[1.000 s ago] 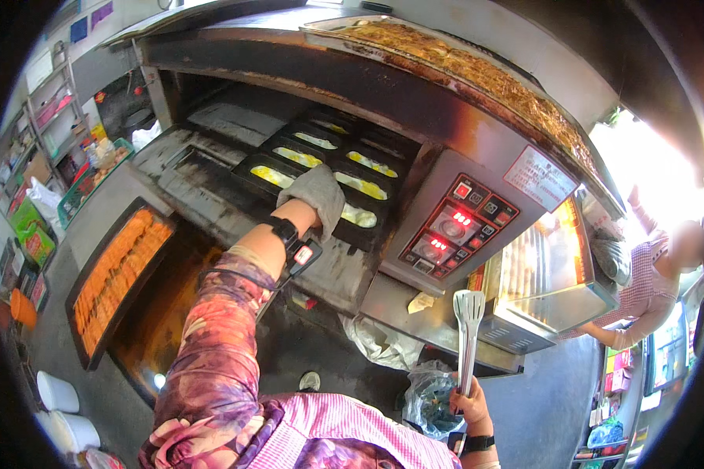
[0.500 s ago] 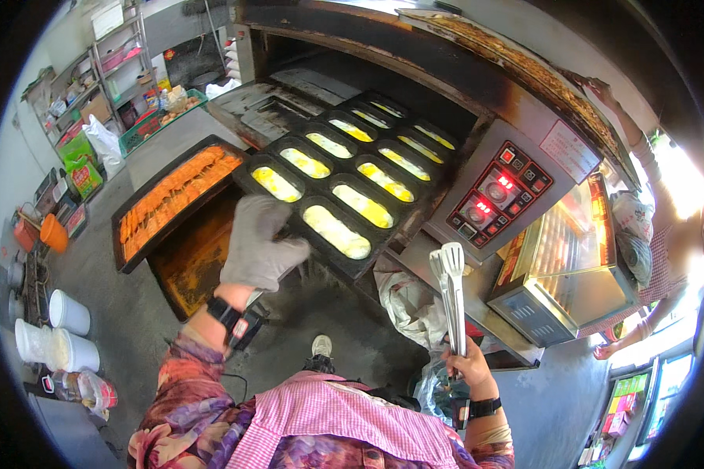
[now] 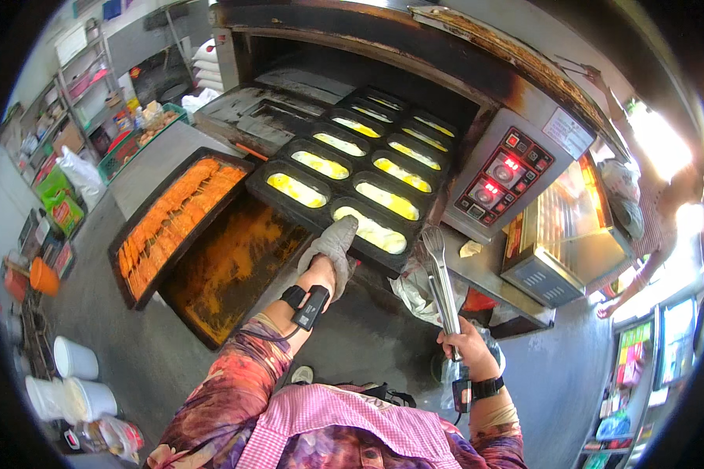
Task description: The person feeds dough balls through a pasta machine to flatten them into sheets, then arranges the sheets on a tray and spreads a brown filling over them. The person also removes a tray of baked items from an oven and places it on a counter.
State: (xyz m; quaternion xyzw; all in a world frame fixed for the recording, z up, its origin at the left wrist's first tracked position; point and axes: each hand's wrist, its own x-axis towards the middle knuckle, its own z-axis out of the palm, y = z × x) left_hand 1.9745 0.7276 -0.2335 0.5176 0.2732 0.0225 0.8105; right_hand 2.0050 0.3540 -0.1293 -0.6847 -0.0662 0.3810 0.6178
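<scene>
My left hand, in a grey oven mitt [image 3: 330,252], is at the near edge of a black baking tray [image 3: 344,189]. The mitt's tip lies over the tray's rim; the fingers are hidden, so I cannot tell whether it grips. Several oblong hollows in the tray hold a yellow and white filling that looks like egg. The tray's far end reaches into the oven mouth [image 3: 305,61]. My right hand [image 3: 465,345] is closed round metal tongs [image 3: 443,285], which point up and away, with nothing in their tips.
Left of the tray, orange food pieces [image 3: 176,223] fill a dark pan beside a greasy brown tray [image 3: 238,262]. At right are the oven's control panel [image 3: 499,178] and a glass-fronted warming cabinet [image 3: 559,242]. White buckets [image 3: 76,358] stand at lower left. Another person's hand [image 3: 596,76] is at upper right.
My mitted left hand has moved right along the black tray's near edge, its tip now over the rim by the nearest right hollow. The tongs stay in my right hand. The view has shifted.
</scene>
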